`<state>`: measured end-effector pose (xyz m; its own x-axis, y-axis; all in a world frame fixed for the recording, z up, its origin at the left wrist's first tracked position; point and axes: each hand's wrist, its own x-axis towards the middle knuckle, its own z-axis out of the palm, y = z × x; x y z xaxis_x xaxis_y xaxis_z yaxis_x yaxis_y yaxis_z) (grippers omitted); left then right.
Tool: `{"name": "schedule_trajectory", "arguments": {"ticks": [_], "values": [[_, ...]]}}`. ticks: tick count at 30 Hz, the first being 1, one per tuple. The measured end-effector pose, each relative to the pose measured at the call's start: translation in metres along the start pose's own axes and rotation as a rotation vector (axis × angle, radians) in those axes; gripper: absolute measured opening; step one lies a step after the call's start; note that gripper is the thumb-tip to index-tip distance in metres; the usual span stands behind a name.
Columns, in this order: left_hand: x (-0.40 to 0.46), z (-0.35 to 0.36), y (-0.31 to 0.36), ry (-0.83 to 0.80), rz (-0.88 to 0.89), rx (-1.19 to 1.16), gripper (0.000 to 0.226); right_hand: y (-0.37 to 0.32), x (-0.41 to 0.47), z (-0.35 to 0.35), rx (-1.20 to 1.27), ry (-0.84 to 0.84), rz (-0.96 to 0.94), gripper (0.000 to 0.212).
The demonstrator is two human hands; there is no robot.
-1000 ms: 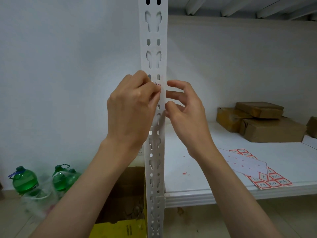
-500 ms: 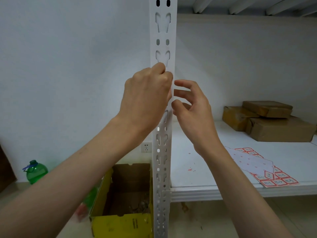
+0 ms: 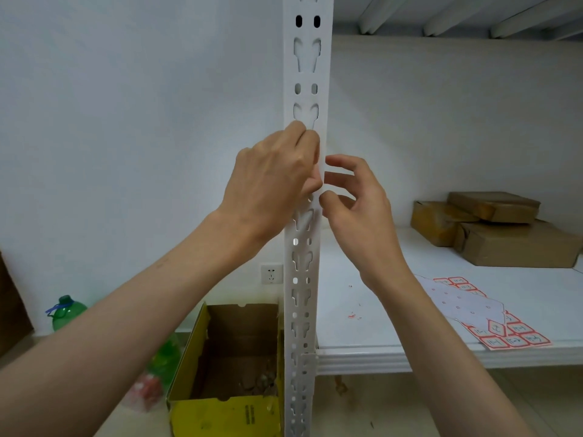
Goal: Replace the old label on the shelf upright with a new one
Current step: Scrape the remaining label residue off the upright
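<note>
Head view. My left hand (image 3: 274, 181) lies across the front face of the white slotted shelf upright (image 3: 307, 74), back of the hand toward the camera, fingers curled with their tips against the metal; whether they pinch a label I cannot tell, since the hand hides that stretch of the post. My right hand (image 3: 356, 197) stands just beside the upright's right edge, fingers loosely bent and apart, thumb tip near the post, holding nothing I can see. The two hands are close together, with the post between them. Both forearms rise from the lower corners. To the right, the white shelf board (image 3: 441, 354) carries a sheet of red-bordered labels (image 3: 511, 337) at its front edge and brown parcels (image 3: 504, 231) toward the back. Left of the post stands an open yellow carton (image 3: 227, 411) on the floor.
</note>
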<state>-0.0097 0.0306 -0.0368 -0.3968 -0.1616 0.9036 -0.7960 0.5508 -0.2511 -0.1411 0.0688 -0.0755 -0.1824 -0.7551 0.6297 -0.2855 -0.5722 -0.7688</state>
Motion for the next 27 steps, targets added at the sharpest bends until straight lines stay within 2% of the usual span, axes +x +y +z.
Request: {"name": "schedule_trajectory", "arguments": {"ticks": [3,9,13,19,22,27], "values": [[0.001,-0.003,-0.01,0.015,-0.031,-0.099,0.007,0.0,0.001,0.0,0.008,0.005,0.004,0.04],[-0.003,-0.015,-0.018,0.125,-0.243,-0.343,0.01,0.001,0.004,0.001,-0.003,-0.003,0.01,0.036],[-0.013,-0.017,-0.012,0.157,-0.323,-0.431,0.015,0.004,0.005,0.002,-0.011,0.015,0.0,0.036],[-0.027,-0.015,-0.002,0.168,-0.455,-0.596,0.014,-0.001,0.007,0.006,-0.053,0.126,-0.157,0.034],[-0.026,-0.014,0.002,0.183,-0.459,-0.648,0.008,-0.006,0.01,0.007,-0.06,0.153,-0.24,0.033],[-0.016,-0.009,0.016,0.189,-0.346,-0.592,0.009,-0.008,0.016,0.003,-0.035,0.185,-0.26,0.027]]}}
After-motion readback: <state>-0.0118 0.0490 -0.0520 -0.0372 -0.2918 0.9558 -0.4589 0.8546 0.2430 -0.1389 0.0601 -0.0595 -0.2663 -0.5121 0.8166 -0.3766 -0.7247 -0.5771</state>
